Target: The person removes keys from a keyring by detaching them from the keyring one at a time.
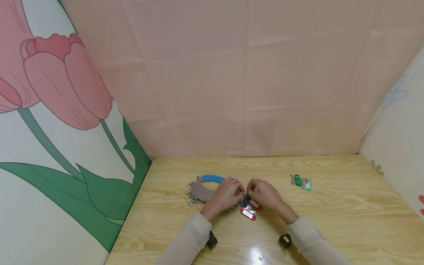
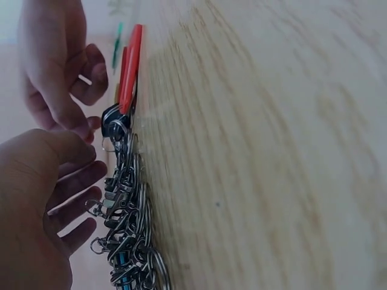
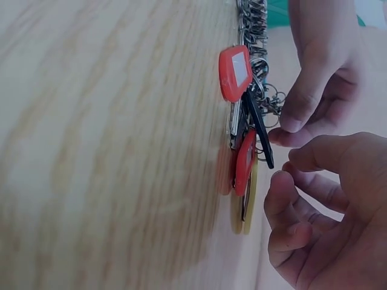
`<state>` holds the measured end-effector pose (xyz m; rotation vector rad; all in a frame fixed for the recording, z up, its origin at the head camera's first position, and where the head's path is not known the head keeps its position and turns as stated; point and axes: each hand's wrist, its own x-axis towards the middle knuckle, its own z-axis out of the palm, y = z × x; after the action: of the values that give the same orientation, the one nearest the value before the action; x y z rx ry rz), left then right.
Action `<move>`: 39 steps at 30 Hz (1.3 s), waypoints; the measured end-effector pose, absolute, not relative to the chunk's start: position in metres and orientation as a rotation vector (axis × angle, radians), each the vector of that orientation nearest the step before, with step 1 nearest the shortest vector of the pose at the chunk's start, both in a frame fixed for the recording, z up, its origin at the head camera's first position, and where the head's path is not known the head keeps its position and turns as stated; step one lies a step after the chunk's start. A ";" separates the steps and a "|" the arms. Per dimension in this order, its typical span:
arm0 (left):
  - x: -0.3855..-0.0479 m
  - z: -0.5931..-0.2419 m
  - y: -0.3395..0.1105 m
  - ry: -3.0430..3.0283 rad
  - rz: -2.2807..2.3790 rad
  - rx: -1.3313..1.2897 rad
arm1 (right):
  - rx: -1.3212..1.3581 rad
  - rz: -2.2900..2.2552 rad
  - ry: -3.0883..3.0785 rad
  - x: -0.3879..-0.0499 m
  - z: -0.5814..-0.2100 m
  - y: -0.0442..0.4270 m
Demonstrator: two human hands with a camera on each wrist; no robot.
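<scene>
Wood-grain table [image 1: 159, 221] under key-ring holder [image 1: 201, 191], red tags [image 1: 248, 214], green tags [image 1: 297, 180]

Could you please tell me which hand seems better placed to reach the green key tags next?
Probably the right hand: it is nearer the dark green key tag and the light green key tag, both lying to its right. The left hand is farther off, by the curved key-ring holder.

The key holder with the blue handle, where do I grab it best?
Probably by the blue handle, coming from the far side: that curved strip looks bare, while metal rings crowd the left and near edges of the key holder.
</scene>
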<state>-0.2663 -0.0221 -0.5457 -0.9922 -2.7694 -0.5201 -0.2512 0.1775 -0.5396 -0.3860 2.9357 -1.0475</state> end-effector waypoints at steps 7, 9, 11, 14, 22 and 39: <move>-0.265 -0.548 -0.021 -2.817 -0.513 -0.994 | -0.413 -1.016 2.907 -0.251 -0.541 0.175; -0.265 -0.550 -0.021 -2.826 -0.512 -0.994 | -0.427 -1.006 2.905 -0.250 -0.541 0.175; -0.265 -0.551 -0.021 -2.837 -0.512 -0.994 | -0.446 -1.001 2.907 -0.249 -0.541 0.175; -0.265 -0.552 -0.021 -2.853 -0.516 -0.991 | -0.464 -0.993 2.920 -0.249 -0.543 0.174; -0.265 -0.553 -0.019 -2.867 -0.524 -0.979 | -0.444 -0.954 2.982 -0.249 -0.545 0.168; -0.264 -0.557 -0.016 -2.844 -0.510 -0.972 | -0.373 -0.926 3.006 -0.250 -0.550 0.168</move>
<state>-0.2641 -0.0164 -0.5566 -0.9725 -2.8445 -0.5098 -0.2500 0.1677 -0.5502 -0.3731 3.0058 -0.9265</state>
